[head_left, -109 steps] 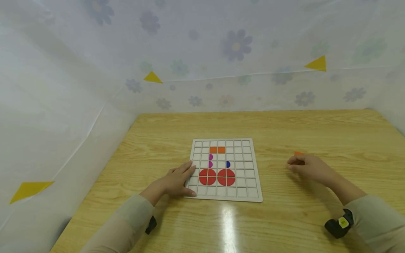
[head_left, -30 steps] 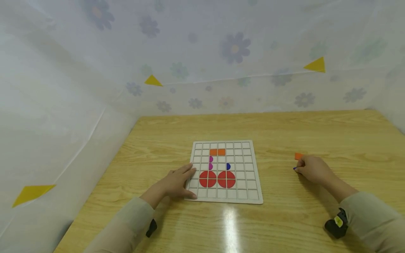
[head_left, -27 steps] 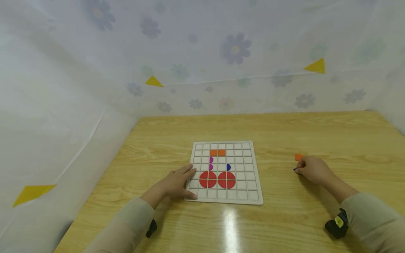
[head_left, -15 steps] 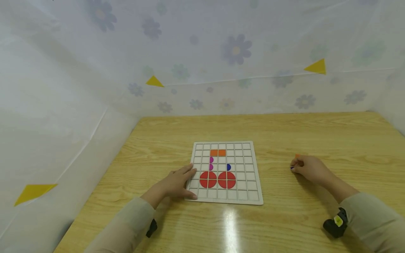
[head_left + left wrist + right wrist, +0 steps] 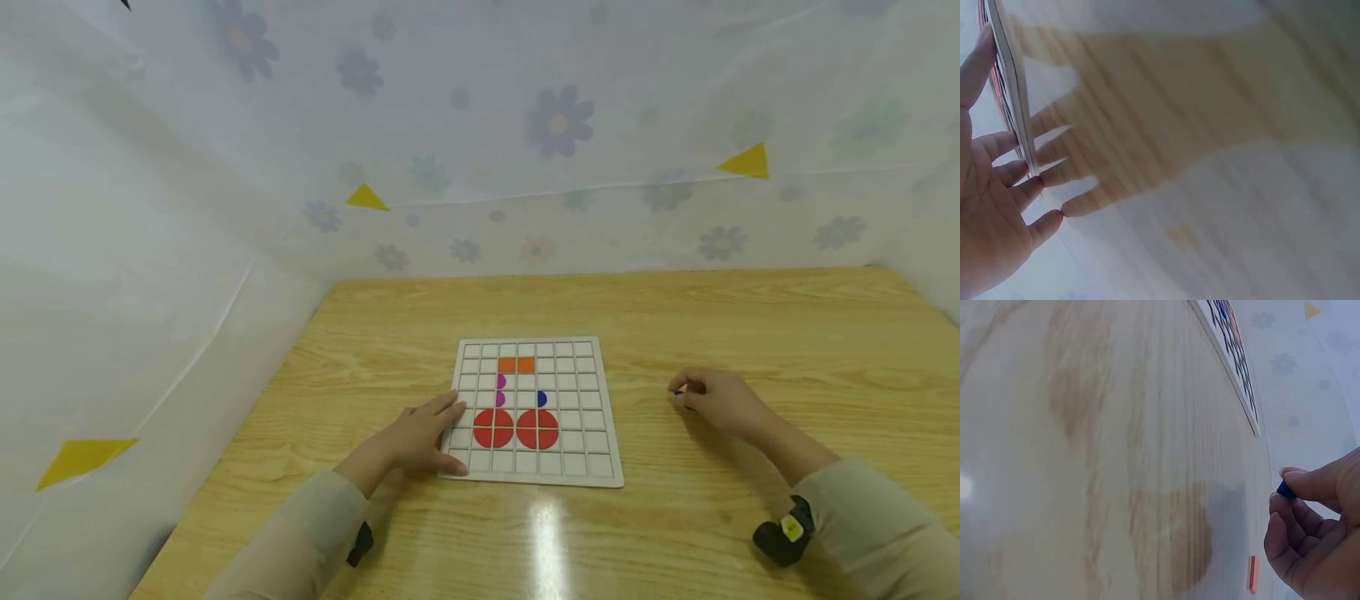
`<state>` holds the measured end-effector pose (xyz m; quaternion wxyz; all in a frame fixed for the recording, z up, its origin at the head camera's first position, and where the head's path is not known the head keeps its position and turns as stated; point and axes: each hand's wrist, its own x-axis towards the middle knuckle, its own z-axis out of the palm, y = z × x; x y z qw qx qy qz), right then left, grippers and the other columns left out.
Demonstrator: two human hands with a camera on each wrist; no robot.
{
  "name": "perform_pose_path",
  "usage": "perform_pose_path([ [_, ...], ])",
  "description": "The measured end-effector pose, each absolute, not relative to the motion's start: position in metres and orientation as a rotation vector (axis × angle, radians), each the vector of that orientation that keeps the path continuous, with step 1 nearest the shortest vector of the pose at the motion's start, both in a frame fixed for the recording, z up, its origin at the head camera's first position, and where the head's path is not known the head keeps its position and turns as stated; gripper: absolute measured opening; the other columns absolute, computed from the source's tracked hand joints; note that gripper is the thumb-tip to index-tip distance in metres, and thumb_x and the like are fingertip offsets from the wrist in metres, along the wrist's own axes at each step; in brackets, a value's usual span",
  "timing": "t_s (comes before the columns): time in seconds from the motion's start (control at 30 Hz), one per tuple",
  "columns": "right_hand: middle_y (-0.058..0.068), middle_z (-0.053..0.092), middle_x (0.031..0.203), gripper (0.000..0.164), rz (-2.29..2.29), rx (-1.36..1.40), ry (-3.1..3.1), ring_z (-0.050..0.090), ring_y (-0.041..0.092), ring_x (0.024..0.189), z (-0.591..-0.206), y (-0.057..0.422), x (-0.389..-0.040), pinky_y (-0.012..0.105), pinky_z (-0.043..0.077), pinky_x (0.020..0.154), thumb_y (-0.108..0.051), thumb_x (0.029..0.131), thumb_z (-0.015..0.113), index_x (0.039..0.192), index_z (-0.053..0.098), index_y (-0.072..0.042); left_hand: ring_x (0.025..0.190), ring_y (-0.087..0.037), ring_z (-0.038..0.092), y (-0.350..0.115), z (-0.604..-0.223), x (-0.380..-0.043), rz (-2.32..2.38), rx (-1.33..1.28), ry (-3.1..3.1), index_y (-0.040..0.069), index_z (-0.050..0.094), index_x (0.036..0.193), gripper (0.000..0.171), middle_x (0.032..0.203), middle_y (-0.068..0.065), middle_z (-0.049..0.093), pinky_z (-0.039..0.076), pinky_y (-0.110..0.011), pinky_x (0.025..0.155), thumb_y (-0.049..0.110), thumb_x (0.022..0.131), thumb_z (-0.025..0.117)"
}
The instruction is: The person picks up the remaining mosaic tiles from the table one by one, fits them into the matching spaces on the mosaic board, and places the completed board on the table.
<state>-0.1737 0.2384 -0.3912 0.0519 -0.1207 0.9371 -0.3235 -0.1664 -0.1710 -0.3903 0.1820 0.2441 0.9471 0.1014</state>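
Observation:
A white grid board lies on the table. My left hand rests at its left side with fingers spread, the thumb on the near left corner; in the left wrist view the fingertips meet the board's edge. To the right of the board, my right hand pinches a small blue piece between thumb and fingertips, above the table. On the board sit two orange squares, two magenta half-discs, a blue half-disc and two red circles made of quarter pieces.
A loose orange piece lies on the wooden table under the right hand, mostly hidden by it in the head view. White flowered sheeting with yellow triangles walls off the back and sides.
My right hand has picked up the blue piece from beside the orange piece and moved a little left toward the board with it. The left hand has stayed on the board.

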Motion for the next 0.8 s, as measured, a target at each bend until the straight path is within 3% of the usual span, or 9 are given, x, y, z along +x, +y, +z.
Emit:
perform_pose_path([
  [0.8, 0.007, 0.052, 0.076, 0.012, -1.279, -0.424, 2.715, 0.046, 0.017, 0.065, -0.389, 0.196, -0.182, 0.029, 0.041, 0.055, -0.001, 0.084, 0.049, 0.093, 0.056, 0.003, 0.129, -0.022, 0.012, -0.171, -0.392, -0.169, 0.277, 0.682, 2.668, 0.013, 0.024, 0.137, 0.091, 0.143, -0.005, 0.011, 0.014, -0.047, 0.098, 0.058, 0.066, 0.06],
])
